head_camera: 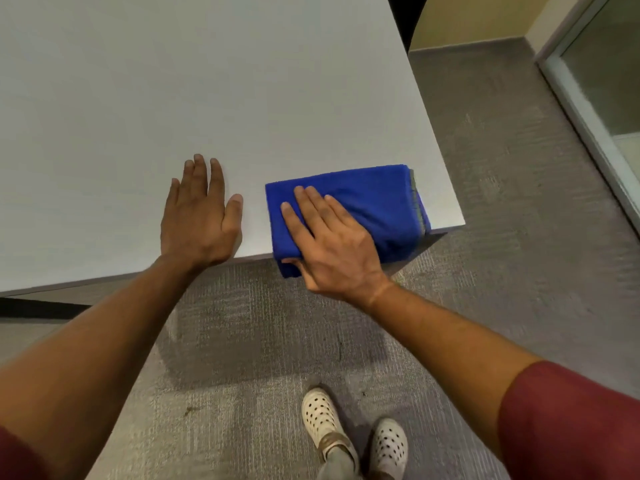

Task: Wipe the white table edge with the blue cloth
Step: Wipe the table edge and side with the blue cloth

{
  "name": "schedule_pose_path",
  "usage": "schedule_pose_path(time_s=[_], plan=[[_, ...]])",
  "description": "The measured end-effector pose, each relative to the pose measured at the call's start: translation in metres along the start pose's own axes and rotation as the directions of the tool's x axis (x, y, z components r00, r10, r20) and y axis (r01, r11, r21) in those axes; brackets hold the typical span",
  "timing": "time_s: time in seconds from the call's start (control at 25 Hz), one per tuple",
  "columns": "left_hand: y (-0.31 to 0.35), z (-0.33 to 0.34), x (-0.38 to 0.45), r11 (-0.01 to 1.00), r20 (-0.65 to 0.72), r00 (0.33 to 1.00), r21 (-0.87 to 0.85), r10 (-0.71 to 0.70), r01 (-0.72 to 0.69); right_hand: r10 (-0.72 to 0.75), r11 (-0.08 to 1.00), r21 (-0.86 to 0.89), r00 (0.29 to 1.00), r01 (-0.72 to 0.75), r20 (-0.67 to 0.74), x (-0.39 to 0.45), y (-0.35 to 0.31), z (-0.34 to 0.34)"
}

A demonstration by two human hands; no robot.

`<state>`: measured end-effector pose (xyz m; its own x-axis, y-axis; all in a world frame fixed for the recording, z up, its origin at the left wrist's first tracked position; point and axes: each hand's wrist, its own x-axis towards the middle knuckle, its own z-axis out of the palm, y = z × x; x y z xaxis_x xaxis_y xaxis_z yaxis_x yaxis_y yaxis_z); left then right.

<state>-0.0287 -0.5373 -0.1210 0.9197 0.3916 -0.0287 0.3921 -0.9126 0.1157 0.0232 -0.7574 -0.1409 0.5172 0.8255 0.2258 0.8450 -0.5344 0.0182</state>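
A folded blue cloth (374,199) lies over the near edge of the white table (207,98), close to the table's right corner, and hangs a little below the edge. My right hand (332,244) presses on the cloth with the fingers spread on top and the thumb wrapped under the edge, gripping it. To the left of the cloth, my left hand (201,216) rests flat on the tabletop near the edge, fingers apart, holding nothing.
Grey carpet (502,271) covers the floor in front and to the right of the table. My feet in white perforated shoes (322,417) stand below. A glass door with a pale frame (588,109) is at the far right.
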Motion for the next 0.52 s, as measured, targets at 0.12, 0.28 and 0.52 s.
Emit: schedule_pose_path(time_s=[0.12, 0.28, 0.52], plan=[[-0.004, -0.001, 0.0, 1.0, 0.01, 1.0, -0.008, 0.018, -0.018, -0.04, 0.999, 0.003, 0.999, 0.04, 0.0, -0.006, 0.017, -0.004], [-0.003, -0.002, -0.002, 1.0, 0.013, 1.0, -0.002, 0.022, -0.022, -0.032, 0.998, -0.047, 0.999, 0.033, 0.013, -0.038, 0.07, -0.012], [0.003, -0.004, -0.001, 1.0, 0.014, 1.0, 0.004, 0.004, -0.004, 0.042, 0.995, -0.093, 0.998, -0.038, 0.038, -0.071, 0.128, -0.017]])
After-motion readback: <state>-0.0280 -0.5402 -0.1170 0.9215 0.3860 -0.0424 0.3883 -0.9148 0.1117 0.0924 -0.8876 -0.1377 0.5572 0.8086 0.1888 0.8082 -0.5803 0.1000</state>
